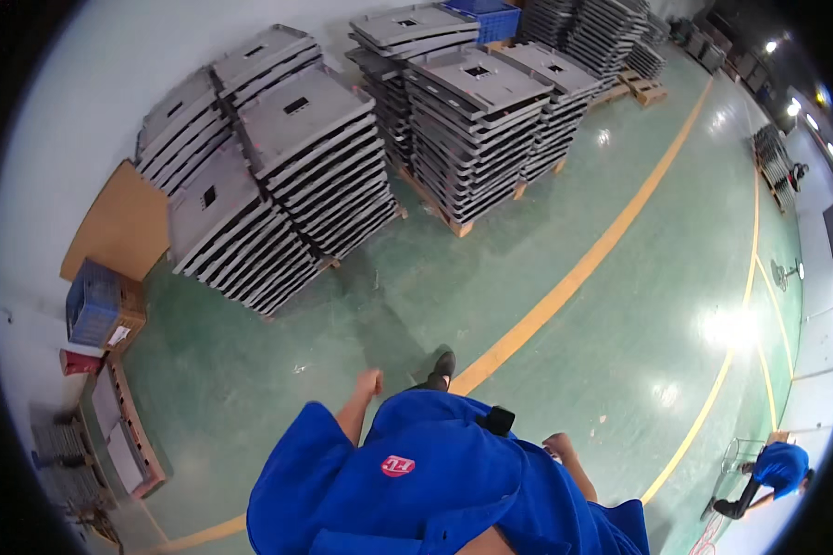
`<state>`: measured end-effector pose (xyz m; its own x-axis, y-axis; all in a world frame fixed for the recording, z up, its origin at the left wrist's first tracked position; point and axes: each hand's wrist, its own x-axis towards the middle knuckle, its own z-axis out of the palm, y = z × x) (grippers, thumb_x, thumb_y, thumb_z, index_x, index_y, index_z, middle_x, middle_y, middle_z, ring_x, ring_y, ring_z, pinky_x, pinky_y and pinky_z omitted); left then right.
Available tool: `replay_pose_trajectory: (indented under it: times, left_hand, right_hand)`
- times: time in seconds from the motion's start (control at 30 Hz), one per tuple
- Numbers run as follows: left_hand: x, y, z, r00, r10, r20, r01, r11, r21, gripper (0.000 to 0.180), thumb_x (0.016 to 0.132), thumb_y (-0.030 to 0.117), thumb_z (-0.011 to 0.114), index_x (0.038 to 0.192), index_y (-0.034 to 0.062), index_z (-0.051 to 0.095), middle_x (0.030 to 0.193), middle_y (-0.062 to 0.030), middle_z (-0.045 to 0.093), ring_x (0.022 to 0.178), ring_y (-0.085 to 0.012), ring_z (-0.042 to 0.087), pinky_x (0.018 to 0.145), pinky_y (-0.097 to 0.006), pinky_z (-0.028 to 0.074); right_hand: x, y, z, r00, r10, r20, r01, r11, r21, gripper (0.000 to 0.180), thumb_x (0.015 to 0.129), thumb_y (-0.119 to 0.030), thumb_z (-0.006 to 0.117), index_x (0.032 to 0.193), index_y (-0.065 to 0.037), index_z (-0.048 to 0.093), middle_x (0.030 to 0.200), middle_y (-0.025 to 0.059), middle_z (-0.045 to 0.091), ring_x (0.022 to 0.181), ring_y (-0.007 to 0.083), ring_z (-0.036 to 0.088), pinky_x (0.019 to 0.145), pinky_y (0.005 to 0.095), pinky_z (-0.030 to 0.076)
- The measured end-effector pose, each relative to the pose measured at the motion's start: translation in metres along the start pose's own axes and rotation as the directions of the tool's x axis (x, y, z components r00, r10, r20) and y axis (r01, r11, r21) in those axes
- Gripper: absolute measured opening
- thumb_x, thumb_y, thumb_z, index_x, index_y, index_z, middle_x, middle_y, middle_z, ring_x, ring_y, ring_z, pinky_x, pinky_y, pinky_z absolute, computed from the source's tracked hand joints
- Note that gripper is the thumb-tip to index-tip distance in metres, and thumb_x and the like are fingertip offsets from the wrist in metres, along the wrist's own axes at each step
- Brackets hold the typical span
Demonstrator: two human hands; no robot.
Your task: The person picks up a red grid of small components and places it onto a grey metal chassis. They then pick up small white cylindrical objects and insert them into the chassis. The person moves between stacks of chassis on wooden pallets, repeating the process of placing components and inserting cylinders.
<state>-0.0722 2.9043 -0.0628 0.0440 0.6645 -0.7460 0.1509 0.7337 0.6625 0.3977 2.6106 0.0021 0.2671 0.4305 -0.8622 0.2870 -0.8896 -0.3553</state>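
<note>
My left hand (370, 381) hangs in front of my body with its fingers curled in a loose fist, and nothing shows in it. To the right of my blue work shirt (453, 462), my right hand (559, 447) is curled too. A small pale patch shows by its fingers, too small to make out. Neither hand touches the stacks. Nearest to my left hand stand tall stacks of grey flat panels (301, 111), each with a small dark rectangular opening. A dark shoe (445, 363) of mine shows on the green floor.
More panel stacks (477, 79) stand on wooden pallets (460, 225) farther ahead. A yellow floor line (565, 289) runs ahead on the right. At left are a brown board (120, 222), a blue crate (93, 301) and a pallet (131, 421). Another person (780, 470) bends at far right.
</note>
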Motion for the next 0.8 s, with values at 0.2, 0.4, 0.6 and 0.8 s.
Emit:
replay_pose_trajectory:
  times: [0.2, 0.4, 0.6, 0.8]
  left_hand:
    - [0.086, 0.217, 0.084, 0.946, 0.3, 0.124, -0.312, 0.945, 0.096, 0.016, 0.074, 0.015, 0.053, 0.079, 0.0006, 0.054, 0.052, -0.007, 0.05, 0.041, -0.0154, 0.048, 0.039, -0.026, 0.039]
    - [0.11, 0.267, 0.194, 0.965, 0.074, 0.253, -0.076, 0.997, -0.001, 0.014, 0.071, 0.016, 0.057, 0.075, 0.0025, 0.055, 0.059, -0.0078, 0.052, 0.045, -0.0156, 0.05, 0.041, -0.028, 0.043]
    - [0.138, 0.262, 0.266, 0.882, -0.236, 0.409, 0.151, 0.962, 0.228, 0.017, 0.07, 0.018, 0.057, 0.077, 0.0027, 0.056, 0.061, -0.0088, 0.056, 0.048, -0.0177, 0.054, 0.041, -0.03, 0.045]
    - [0.207, 0.353, 0.308, 0.983, 0.088, 0.164, -0.034, 0.951, -0.306, 0.015, 0.073, 0.015, 0.054, 0.079, 0.0013, 0.056, 0.063, -0.0082, 0.056, 0.051, -0.0171, 0.055, 0.044, -0.028, 0.046]
  right_hand:
    - [0.031, -0.07, -0.031, 0.974, 0.052, -0.219, 0.076, 0.841, 0.536, 0.017, 0.073, -0.011, 0.05, 0.077, 0.004, 0.057, 0.064, 0.015, 0.059, 0.053, 0.0203, 0.06, 0.045, 0.0291, 0.049]
    - [0.1, -0.119, -0.02, 0.883, -0.326, -0.336, 0.339, 0.941, -0.023, 0.017, 0.072, -0.013, 0.051, 0.066, 0.0, 0.06, 0.065, 0.0089, 0.06, 0.064, 0.0181, 0.06, 0.047, 0.0309, 0.047]
    - [0.198, -0.081, -0.123, 0.878, -0.474, 0.064, 0.439, 0.746, -0.501, 0.018, 0.071, -0.014, 0.051, 0.065, 0.001, 0.059, 0.063, 0.0097, 0.06, 0.061, 0.0188, 0.06, 0.047, 0.0309, 0.048]
    - [0.177, -0.264, -0.298, 0.983, -0.145, -0.109, 0.152, 0.986, 0.063, 0.02, 0.071, -0.015, 0.049, 0.063, 0.001, 0.055, 0.059, 0.0114, 0.058, 0.054, 0.0205, 0.059, 0.044, 0.0306, 0.049]
